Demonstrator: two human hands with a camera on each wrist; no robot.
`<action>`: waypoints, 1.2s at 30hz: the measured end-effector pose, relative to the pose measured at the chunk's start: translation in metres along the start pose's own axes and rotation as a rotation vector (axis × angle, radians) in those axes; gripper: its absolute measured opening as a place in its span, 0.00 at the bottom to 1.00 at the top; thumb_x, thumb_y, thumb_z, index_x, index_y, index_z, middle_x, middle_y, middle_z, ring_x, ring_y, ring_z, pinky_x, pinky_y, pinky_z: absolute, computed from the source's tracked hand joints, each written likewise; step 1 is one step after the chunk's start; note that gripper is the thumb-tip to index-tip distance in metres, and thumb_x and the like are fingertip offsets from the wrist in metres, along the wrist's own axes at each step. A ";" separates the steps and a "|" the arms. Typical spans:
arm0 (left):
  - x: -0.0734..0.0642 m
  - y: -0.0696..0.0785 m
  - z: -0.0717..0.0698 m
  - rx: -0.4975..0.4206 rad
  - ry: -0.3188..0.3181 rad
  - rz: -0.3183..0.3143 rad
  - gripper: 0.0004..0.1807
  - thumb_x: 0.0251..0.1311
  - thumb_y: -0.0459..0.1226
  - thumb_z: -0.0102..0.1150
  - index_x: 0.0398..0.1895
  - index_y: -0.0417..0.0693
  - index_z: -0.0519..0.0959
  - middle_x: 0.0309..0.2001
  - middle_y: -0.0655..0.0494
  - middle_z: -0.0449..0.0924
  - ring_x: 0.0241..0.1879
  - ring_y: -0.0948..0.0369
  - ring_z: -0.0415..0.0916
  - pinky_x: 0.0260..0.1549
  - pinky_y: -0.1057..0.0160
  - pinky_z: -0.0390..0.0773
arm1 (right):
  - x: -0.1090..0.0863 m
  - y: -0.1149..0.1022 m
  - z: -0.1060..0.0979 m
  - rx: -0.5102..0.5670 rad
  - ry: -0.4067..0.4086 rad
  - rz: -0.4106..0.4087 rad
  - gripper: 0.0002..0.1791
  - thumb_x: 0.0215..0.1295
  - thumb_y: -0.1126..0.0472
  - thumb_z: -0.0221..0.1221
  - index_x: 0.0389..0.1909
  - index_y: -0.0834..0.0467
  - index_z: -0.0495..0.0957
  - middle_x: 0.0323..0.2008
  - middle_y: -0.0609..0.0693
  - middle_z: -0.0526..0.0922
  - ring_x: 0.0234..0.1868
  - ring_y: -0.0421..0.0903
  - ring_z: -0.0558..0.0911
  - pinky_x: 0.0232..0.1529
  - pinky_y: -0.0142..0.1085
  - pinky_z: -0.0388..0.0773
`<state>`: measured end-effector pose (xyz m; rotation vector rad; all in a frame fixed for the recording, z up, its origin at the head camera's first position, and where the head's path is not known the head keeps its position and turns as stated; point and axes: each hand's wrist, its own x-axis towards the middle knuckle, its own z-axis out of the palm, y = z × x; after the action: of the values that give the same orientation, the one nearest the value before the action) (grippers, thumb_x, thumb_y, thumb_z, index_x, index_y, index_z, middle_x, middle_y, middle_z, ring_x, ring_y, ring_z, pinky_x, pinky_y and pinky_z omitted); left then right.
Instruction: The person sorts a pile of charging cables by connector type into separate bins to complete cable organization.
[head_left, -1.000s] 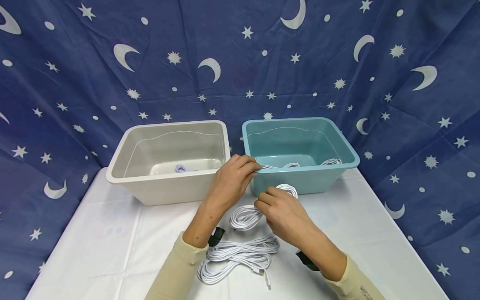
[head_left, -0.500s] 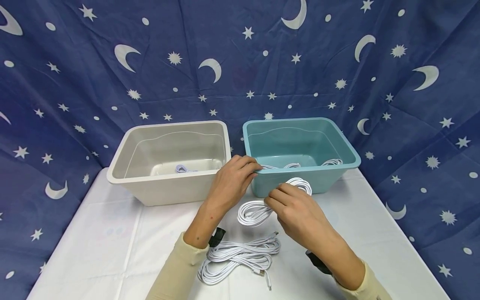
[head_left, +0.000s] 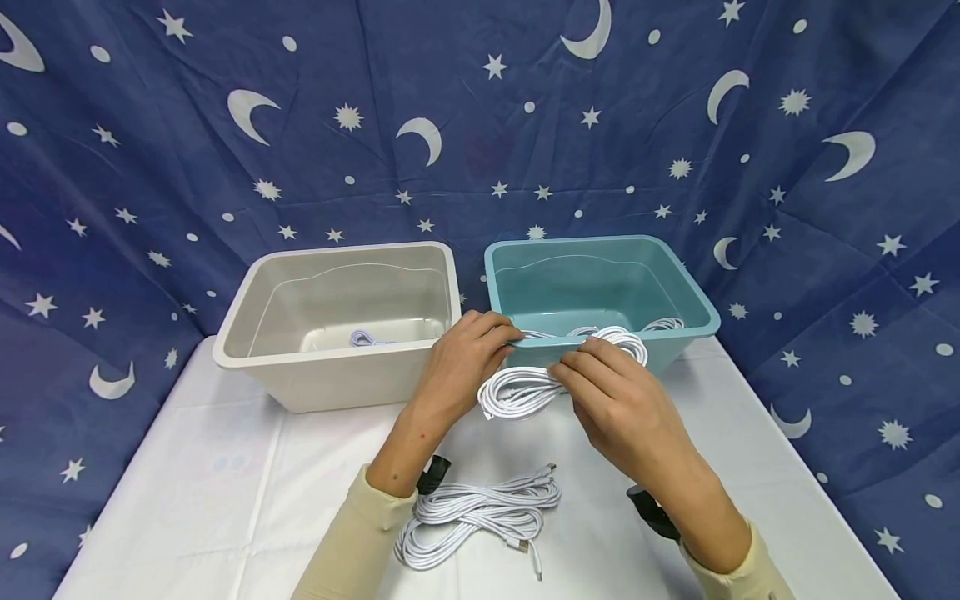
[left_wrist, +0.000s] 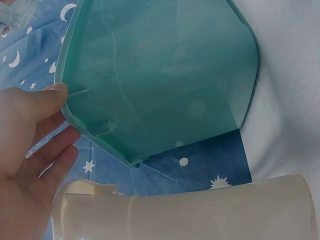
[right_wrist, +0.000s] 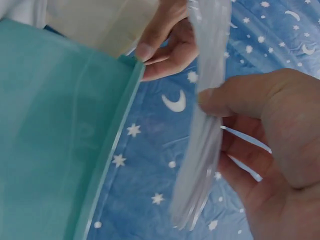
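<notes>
My right hand [head_left: 618, 396] pinches the middle of a white cable bundle [head_left: 521, 392], whose coiled loops stick out on both sides, in front of the teal bin [head_left: 675, 354]. In the right wrist view the bundle [right_wrist: 207, 145] hangs between thumb and fingers, beside the bin's rim. With thumb and fingertips, my left hand [head_left: 465, 358] grips the teal bin's near left corner; the left wrist view has the thumb [left_wrist: 52, 100] on the rim. Inside that bin lie more white cables [head_left: 663, 323], partly hidden by the front wall.
Left of the teal bin stands a beige bin [head_left: 337, 383] with a small pale cable [head_left: 362, 337] in it. Another white USB cable bundle [head_left: 480, 512] lies on the white tablecloth [head_left: 187, 483] near my forearms. A starry blue cloth [head_left: 480, 150] hangs behind.
My right hand has lifted the cable bundle off the table, up and to the right, towards the teal bin's front rim. My left hand has stayed at the bin's corner.
</notes>
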<state>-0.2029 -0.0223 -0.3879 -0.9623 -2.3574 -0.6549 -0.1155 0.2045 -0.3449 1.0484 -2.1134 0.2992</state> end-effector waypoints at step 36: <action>0.000 0.000 0.001 -0.011 0.018 0.007 0.11 0.66 0.37 0.63 0.50 0.56 0.84 0.50 0.67 0.78 0.46 0.65 0.71 0.47 0.68 0.74 | -0.026 0.075 0.030 0.019 0.163 0.247 0.16 0.57 0.79 0.60 0.47 0.66 0.82 0.46 0.59 0.83 0.52 0.58 0.79 0.71 0.47 0.64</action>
<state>-0.2034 -0.0222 -0.3887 -0.9652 -2.3362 -0.6712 -0.1785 0.2528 -0.3756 0.7453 -2.0949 0.5081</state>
